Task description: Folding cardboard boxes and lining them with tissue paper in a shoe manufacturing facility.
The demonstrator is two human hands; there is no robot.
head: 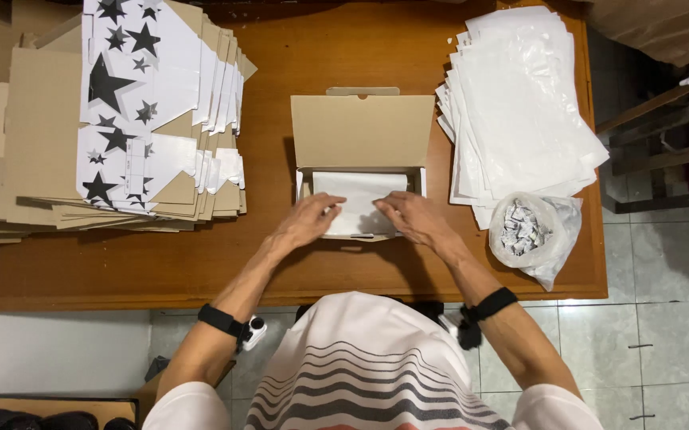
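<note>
A small open cardboard box (360, 163) is seen at the middle of a wooden table (121, 271), its lid flap standing back toward the far edge. A white sheet of paper (358, 195) is laid inside the box, and both hands are pressed down on it. The left hand (310, 220) is placed on the near left part of the sheet, fingers spread flat and nothing gripped. The right hand (409, 216) is set on the near right part, likewise flat, with its fingertips touching the paper. The two hands are held close together, just apart.

To the left, a tall stack of flattened cardboard boxes (133, 119), printed white with black stars, is piled well apart from the open box. To the right, a stack of white plastic bags (519, 103) is spread near the table's edge. Just in front of that stack, a clear bag of small folded paper pieces (529, 231) is found near the right hand. Nothing is placed between the hands and the box. Black bands are worn on both forearms.
</note>
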